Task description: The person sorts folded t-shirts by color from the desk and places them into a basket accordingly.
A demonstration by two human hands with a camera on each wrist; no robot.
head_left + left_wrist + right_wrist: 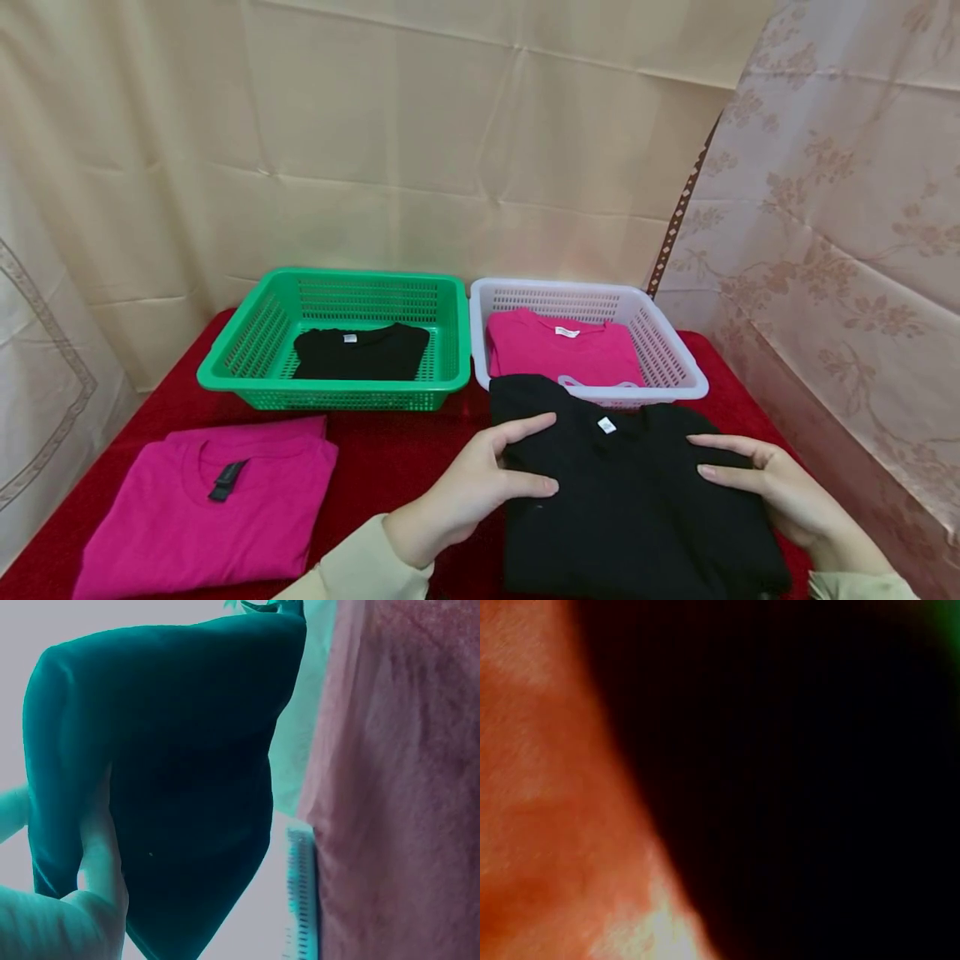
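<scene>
Both hands hold a folded black T-shirt point(630, 500), its neckline and white tag at the far edge. The left hand point(472, 492) grips the shirt's left side; in the left wrist view the thumb of that hand point(101, 862) lies against the dark cloth point(187, 750), its other fingers mostly hidden. At the right side, the right hand point(787, 492) has two fingertips on top of the cloth and the rest underneath, out of sight. The shirt's far edge overlaps the front of a white basket point(675, 375). Dark cloth point(802, 787) fills most of the right wrist view.
Inside the white basket lies a folded pink shirt point(562, 350). To its left, a green basket point(337, 396) contains a folded black shirt point(367, 354). Another folded pink shirt point(210, 525) rests at the left on the red tablecloth point(397, 458). Curtains point(450, 150) hang behind.
</scene>
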